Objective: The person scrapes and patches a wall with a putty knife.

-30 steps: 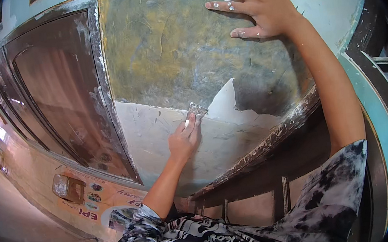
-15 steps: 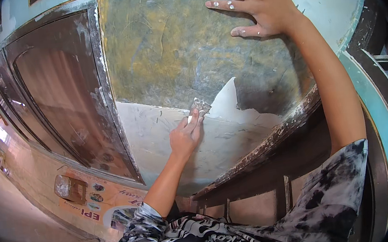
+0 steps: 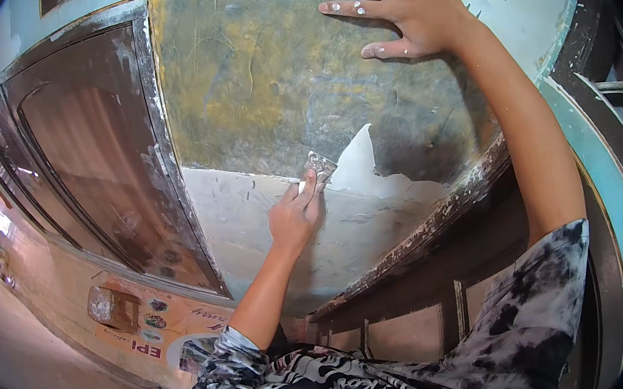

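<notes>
My left hand (image 3: 298,215) grips a paint-spattered metal scraper (image 3: 320,163) by its pale handle, its blade against the wall at the ragged border between the mottled grey-green and yellow surface (image 3: 237,80) and a pale white layer (image 3: 229,211). A pointed flap-shaped patch of white (image 3: 362,166) lies just right of the blade. Higher up, my right hand (image 3: 413,10) rests flat on the wall with fingers spread, white flecks on its fingers, across the edge of the upper light paint.
A brown door with frame (image 3: 84,151) stands left. Below it a printed sheet (image 3: 159,342) lies on the floor, a squarish brown container (image 3: 113,308) on it. Dark woodwork with a chipped edge (image 3: 416,236) runs lower right; a teal-edged dark frame (image 3: 607,161) is at far right.
My left hand and the scraper have moved slightly upward along the border. My right hand keeps its spread pose on the wall. The whole view has shifted slightly.
</notes>
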A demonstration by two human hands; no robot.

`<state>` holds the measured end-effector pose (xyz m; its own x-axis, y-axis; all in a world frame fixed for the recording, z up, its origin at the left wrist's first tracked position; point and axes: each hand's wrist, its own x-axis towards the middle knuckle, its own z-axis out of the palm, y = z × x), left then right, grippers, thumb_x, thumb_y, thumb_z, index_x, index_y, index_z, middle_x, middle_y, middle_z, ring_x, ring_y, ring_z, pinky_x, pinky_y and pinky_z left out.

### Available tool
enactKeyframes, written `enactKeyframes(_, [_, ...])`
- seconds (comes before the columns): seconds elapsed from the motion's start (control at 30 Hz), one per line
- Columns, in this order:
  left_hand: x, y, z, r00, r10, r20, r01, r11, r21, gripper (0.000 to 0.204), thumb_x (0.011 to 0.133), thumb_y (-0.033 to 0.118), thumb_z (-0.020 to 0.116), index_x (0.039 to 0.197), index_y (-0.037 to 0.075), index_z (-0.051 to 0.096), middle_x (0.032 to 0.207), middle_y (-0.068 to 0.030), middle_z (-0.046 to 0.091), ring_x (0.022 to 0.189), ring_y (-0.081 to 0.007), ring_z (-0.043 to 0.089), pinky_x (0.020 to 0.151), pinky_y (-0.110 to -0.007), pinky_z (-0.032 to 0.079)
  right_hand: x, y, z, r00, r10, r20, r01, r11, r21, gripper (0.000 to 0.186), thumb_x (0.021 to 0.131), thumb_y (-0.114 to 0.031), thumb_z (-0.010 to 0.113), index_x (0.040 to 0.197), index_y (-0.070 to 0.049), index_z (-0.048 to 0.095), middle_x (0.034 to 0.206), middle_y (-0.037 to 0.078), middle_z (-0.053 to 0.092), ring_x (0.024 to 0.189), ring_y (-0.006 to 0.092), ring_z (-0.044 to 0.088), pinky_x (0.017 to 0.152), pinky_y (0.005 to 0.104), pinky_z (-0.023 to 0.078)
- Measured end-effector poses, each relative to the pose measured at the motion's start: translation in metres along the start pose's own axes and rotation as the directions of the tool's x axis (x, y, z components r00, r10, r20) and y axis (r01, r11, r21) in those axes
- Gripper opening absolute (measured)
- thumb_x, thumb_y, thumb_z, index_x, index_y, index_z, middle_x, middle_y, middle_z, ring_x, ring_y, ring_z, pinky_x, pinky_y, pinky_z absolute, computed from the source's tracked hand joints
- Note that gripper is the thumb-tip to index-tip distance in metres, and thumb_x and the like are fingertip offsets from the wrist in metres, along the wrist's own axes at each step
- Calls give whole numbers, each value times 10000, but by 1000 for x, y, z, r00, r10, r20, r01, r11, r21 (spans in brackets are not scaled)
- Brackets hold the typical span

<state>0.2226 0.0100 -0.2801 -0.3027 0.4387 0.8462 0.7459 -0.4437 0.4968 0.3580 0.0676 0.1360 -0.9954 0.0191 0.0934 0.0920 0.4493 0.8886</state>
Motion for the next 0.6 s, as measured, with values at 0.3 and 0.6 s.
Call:
enactKeyframes(0.3, [16, 8, -2, 1000, 30, -11, -30, 1000, -5, 457, 900, 247, 784, 1350, 233, 704, 676, -69, 531, 492, -279, 535, 453, -417, 431, 0, -1, -1, 1000, -4, -19, 5, 1000, 24, 701, 908, -619, 581, 1511, -265, 529, 1696, 22, 316, 1565, 274, 277, 1255, 569, 141])
enactKeyframes(0.6, [25, 16, -2, 1000, -13, 1, 13, 996, -92, 414, 904, 237, 782, 1314, 210, 729, 704, -85, 594, 550, -288, 587, 502, -401, 469, 0, 1, -1, 1000, -2, -16, 2, 999, 32, 691, 932, -625, 548, 1521, -266, 514, 1700, 15, 306, 1569, 274, 264, 1253, 567, 156])
